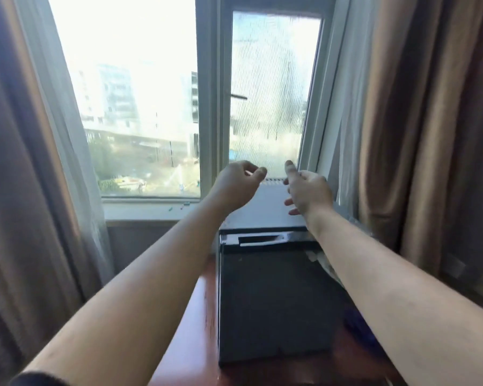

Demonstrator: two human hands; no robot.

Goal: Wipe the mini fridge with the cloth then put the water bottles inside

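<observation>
**Both hands raised over the mini fridge at the window**

The mini fridge (273,302) is a dark, boxy cabinet with a flat matte door, shut, and a recessed handle slot along its top edge that catches a glossy highlight. Its top panel looks paler and smooth, with a ribbed vent strip at the back. It stands on a reddish, polished wood worktop (195,330), right under the window (140,107) (no brand or lettering can be read on it).

Both bare arms reach forward above the fridge top. The left hand (239,183) has a loosely curled grip, thumb and fingers near each other, holding nothing. The right hand (308,192) has its fingers spread and empty.

Something pale and crinkled shows beside the fridge behind the right forearm; too blurred to tell. Brown curtains (418,135) with sheer liners hang on either side.
</observation>
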